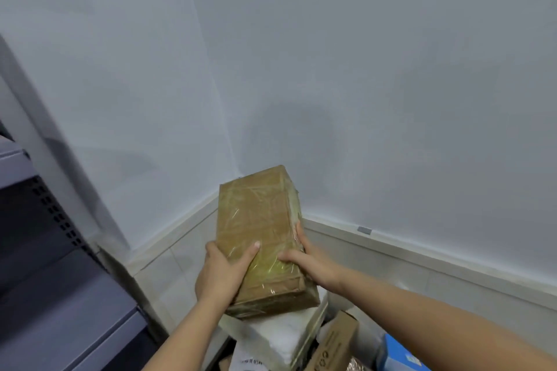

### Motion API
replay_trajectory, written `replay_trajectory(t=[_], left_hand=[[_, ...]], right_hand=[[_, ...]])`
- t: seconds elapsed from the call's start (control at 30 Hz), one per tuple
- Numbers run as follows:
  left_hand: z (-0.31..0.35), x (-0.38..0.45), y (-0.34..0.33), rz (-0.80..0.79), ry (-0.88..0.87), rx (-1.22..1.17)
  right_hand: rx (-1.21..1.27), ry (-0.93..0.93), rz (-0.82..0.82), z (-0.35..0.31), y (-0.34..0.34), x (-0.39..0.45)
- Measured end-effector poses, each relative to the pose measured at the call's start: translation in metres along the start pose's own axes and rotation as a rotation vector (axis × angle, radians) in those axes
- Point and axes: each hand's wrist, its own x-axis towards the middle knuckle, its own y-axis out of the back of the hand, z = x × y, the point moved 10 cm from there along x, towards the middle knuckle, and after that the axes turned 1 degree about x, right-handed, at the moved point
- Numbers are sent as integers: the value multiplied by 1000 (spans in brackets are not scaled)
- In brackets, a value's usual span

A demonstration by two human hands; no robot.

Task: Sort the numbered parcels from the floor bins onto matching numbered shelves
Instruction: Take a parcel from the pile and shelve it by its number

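Mid-sort: both hands hold one brown cardboard parcel wrapped in clear tape up in front of the wall corner, above the floor pile.

Left hand grips the parcel's near left edge, thumb laid over the top face; right hand clasps the right side, fingers curled round the far edge. No number shows on the visible faces, possibly underneath, can't tell. Below it sit a white padded parcel, a small brown printed carton and a blue box, so several items are left to sort. Grey metal shelving at left, well apart from the parcel; its labels aren't readable. Judging by this, the parcel is picked up but not yet shelved.
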Motion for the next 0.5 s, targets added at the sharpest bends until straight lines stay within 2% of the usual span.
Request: replay_trajectory(t=[0.17,0.27,0.5], left_hand=[[30,-61,36,57,7,-77],[40,-90,56,95,30,-155],[42,-147,108,203,102,-578]], right_hand=[[-55,148,-19,-37,11,-60],[-235,238,53,-64,19,-98],[-632,486,182,-118,9,-183]])
